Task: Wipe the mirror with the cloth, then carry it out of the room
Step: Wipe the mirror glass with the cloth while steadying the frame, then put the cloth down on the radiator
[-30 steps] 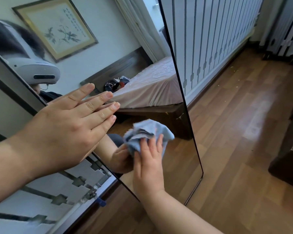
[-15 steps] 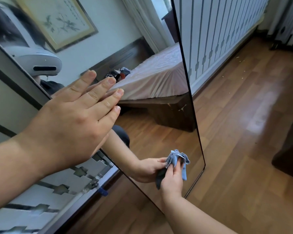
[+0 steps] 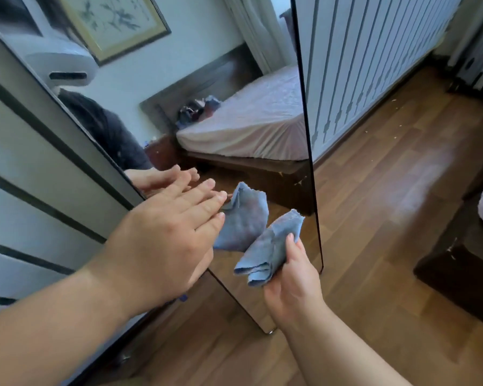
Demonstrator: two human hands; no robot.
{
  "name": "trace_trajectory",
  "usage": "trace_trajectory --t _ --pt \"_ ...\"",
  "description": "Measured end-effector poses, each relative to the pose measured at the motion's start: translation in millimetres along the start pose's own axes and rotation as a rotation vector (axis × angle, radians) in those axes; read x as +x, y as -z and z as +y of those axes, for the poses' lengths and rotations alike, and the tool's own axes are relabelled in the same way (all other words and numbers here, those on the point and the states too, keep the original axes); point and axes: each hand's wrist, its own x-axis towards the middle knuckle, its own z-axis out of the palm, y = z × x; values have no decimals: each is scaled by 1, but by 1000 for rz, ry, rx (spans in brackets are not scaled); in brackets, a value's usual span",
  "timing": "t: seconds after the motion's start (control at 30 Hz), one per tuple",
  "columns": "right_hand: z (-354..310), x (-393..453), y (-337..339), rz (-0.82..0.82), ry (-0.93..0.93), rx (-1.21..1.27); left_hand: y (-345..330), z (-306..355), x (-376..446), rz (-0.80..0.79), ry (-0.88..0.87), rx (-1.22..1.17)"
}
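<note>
A tall frameless mirror (image 3: pixel 234 87) with a thin dark edge stands on the wooden floor, leaning against a white panelled wardrobe. My left hand (image 3: pixel 165 240) lies flat with fingers spread against the mirror's lower left part. My right hand (image 3: pixel 290 277) grips a crumpled blue cloth (image 3: pixel 268 252) a little in front of the glass, near the mirror's lower right edge. The cloth's reflection shows just beside it in the glass.
The white wardrobe (image 3: pixel 374 65) runs along the wall behind the mirror. Wooden floor (image 3: pixel 374 218) stretches to the right, with small scraps near the skirting. A dark bed corner (image 3: pixel 463 274) juts in at the right edge. The mirror reflects a bed and a framed picture.
My right hand has lifted the cloth off the lower glass and pulled it back toward me. My left hand has slid down the mirror. The camera has moved closer and lower.
</note>
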Motion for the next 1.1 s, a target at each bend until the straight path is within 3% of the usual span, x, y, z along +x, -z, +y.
trace_trajectory --t 0.2,0.3,0.47,0.6,0.87,1.0,1.1 --pt "-86 -157 -101 -238 -102 -40 148 -20 8 128 493 -435" --pt "-118 -238 -165 -319 -159 -107 250 -43 0 183 791 -597" --pt "-148 -345 -247 -384 -299 -132 365 -68 -28 225 1208 -1003" --pt "-157 -394 -291 -385 -317 -226 412 -83 -57 317 1418 -1293" --pt "-114 -413 -344 -418 -308 -480 424 -91 -150 803 1664 -1667" --pt "-72 -401 -391 -514 24 -787 416 -100 -191 933 1719 -1754" --pt "-41 -387 -437 -751 502 -1156 413 -110 -206 977 1746 -1733"
